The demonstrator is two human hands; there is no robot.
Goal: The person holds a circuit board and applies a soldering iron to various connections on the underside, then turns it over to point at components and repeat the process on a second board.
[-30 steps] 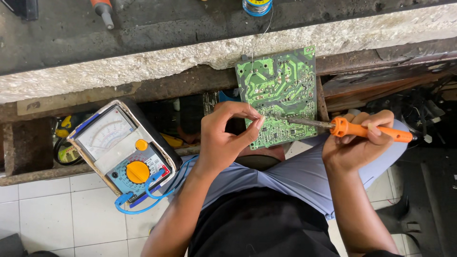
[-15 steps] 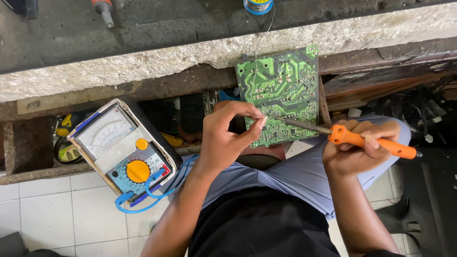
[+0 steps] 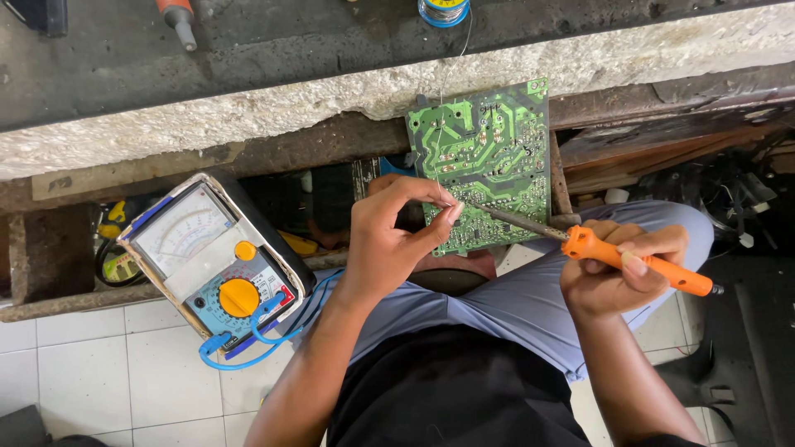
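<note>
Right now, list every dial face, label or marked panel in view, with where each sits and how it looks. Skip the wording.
Analog meter: lower left, tilted on the tiled floor; pale scale window, orange round knob, blue lead looped below.
Circuit board: upper centre, propped upright; green rectangle with pale traces, near the left hand.
Solder spool: top edge, on the dark bench; round, blue rim.

A meter (image 3: 217, 266) is seen at the left on the tiles, tilted: a white rectangular dial face with curved scales, above a blue panel with a round yellow knob
</note>
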